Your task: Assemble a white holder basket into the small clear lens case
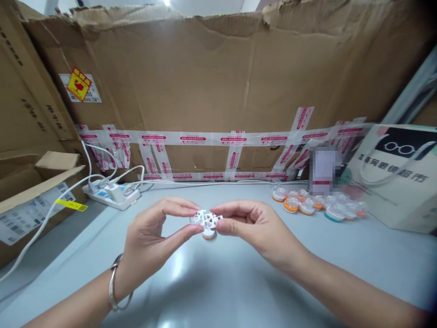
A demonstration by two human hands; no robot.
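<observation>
Between my two hands, above the middle of the table, is a small white plastic piece (208,219) with cut-out openings. My left hand (160,225) pinches its left side between thumb and fingers; a metal bangle circles that wrist. On the opposite side, my right hand (251,223) grips the piece's right end the same way. Just below it shows a round white part with an orange rim (208,234), partly hidden; whether the two are joined I cannot tell.
Several clear-topped round pieces with orange or teal bases (307,206) stand at right, beside a paper bag (396,182). A power strip (114,193) with white cables and an open carton (37,205) are at left. A big cardboard wall (205,82) closes the back.
</observation>
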